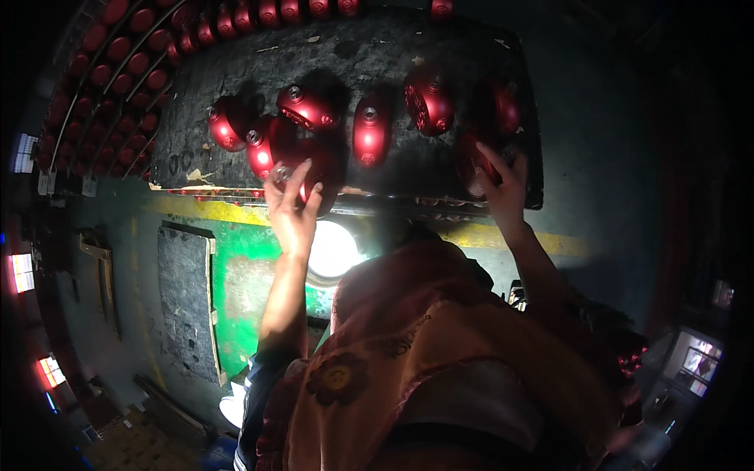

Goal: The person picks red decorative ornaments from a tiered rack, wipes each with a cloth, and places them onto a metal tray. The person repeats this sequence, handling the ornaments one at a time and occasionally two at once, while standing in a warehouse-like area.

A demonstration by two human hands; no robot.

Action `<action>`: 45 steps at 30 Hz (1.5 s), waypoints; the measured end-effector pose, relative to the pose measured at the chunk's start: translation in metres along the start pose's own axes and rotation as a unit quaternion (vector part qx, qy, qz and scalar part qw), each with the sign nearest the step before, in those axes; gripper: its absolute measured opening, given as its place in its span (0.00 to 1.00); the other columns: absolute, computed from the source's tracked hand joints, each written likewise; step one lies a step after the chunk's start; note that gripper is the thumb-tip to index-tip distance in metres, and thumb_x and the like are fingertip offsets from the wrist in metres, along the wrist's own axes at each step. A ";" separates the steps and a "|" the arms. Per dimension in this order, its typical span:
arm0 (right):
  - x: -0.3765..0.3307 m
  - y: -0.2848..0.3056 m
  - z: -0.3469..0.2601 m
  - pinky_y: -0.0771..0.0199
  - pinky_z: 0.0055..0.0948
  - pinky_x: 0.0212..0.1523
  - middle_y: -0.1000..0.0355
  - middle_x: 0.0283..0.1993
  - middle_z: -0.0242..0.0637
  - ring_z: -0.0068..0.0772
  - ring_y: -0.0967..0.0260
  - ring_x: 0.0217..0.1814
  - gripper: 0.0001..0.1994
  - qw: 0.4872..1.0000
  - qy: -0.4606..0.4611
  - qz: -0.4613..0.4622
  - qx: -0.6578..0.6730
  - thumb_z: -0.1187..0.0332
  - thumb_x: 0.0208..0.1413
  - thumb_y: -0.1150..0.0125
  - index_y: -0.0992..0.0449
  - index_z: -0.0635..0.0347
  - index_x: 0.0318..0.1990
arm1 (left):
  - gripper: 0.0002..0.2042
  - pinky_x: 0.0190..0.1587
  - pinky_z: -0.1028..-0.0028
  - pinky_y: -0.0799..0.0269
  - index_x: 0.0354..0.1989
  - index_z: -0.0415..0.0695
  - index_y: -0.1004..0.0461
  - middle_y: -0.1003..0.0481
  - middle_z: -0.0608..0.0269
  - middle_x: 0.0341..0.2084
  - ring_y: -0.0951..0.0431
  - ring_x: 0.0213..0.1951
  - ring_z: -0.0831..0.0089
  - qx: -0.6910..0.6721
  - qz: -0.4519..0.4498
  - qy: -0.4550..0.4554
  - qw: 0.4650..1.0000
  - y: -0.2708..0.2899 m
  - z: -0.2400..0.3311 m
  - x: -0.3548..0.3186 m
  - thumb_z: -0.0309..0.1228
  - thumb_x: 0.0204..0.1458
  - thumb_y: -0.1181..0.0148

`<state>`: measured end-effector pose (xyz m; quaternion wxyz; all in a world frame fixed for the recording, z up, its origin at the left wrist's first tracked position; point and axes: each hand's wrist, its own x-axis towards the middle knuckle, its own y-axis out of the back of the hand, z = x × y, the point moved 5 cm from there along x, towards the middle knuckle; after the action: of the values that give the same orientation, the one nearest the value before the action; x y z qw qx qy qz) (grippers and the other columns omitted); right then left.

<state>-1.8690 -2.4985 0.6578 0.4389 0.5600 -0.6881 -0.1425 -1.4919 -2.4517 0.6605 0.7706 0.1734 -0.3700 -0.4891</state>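
Several glossy red, rounded bottle-like pieces with small metal necks lie on a dark, worn tabletop. My left hand reaches to the near edge and curls its fingers over one red piece, partly hidden by them. Farther right, my right hand has thumb and fingers around another red piece, which lies in shadow. Between the hands is an upright-facing red piece. Beyond it lie a red piece with a raised pattern and a tilted one.
Racks of red pieces stand at the far left, and a row of them lines the table's far edge. A bright round lamp shines below the near edge. A dark board lies on the green floor at left.
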 end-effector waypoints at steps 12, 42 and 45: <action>0.010 -0.014 -0.014 0.35 0.42 0.63 0.42 0.67 0.45 0.52 0.44 0.67 0.25 0.997 -0.002 -0.057 -0.047 0.75 0.49 0.31 0.21 0.38 0.55 | 0.22 0.56 0.62 0.30 0.50 0.61 0.18 0.33 0.49 0.59 0.30 0.54 0.53 0.075 -0.022 0.011 0.997 -0.043 0.015 0.012 0.28 0.44 0.28; 0.138 -0.106 0.002 0.46 0.18 0.22 0.35 0.23 0.22 0.10 0.47 0.21 0.16 0.937 -0.082 -0.236 0.243 0.72 0.61 0.39 0.22 0.53 0.56 | 0.14 0.45 0.76 0.28 0.50 0.45 0.21 0.20 0.64 0.35 0.24 0.38 0.79 -0.164 -0.317 0.021 0.934 -0.106 0.037 0.105 0.27 0.55 0.33; 0.115 -0.090 -0.004 0.46 0.18 0.22 0.37 0.23 0.20 0.10 0.48 0.21 0.16 0.942 -0.076 -0.217 0.246 0.73 0.59 0.38 0.21 0.53 0.55 | 0.14 0.44 0.74 0.26 0.50 0.43 0.21 0.18 0.57 0.37 0.20 0.36 0.74 -0.102 -0.280 -0.016 0.955 -0.089 0.043 0.081 0.27 0.56 0.35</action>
<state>-1.8060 -2.6308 0.6492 0.1918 0.7737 -0.5950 -0.1025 -1.5593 -2.5603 0.6657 0.6106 0.1827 -0.2671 -0.7228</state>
